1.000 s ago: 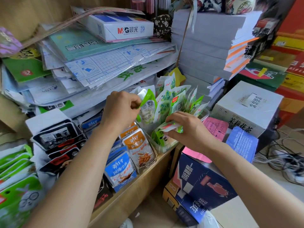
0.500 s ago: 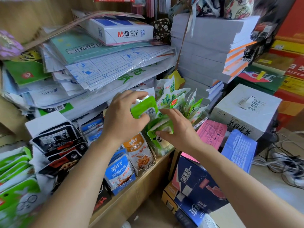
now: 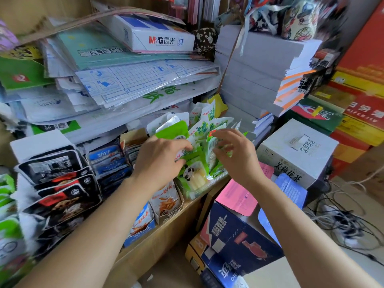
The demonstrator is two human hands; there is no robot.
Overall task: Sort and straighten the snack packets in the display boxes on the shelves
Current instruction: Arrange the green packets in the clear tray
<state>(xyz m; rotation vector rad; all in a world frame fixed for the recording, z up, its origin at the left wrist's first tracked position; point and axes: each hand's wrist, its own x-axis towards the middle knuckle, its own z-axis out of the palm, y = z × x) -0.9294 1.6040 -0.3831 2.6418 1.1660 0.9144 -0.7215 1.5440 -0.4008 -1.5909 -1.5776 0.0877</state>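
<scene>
The left hand (image 3: 160, 161) covers the lower halves of the green-and-white snack packets (image 3: 204, 125), fingertips buried among them. Blurred green pouches (image 3: 8, 227) run off the left edge; the dark blue cardboard carton (image 3: 234, 235) is clipped below.

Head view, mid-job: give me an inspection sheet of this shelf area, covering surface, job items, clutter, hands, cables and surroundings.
Surface: wooden shelf, crowded with display boxes up to its front edge.
Job's things: green packets stand fanned and uneven in a clear tray; orange packets, blue packets and black packets sit in boxes to the left.
Clutter: paper stacks and a paper ream piled right above the snacks.
Hands: left hand, fingers among the green packets, grip unclear; right hand, fingers spread and loosely curved at the packet tops.
Cables: tangled cables on the floor at right.
Surroundings: white carton, blue carton, red and yellow cartons.
</scene>
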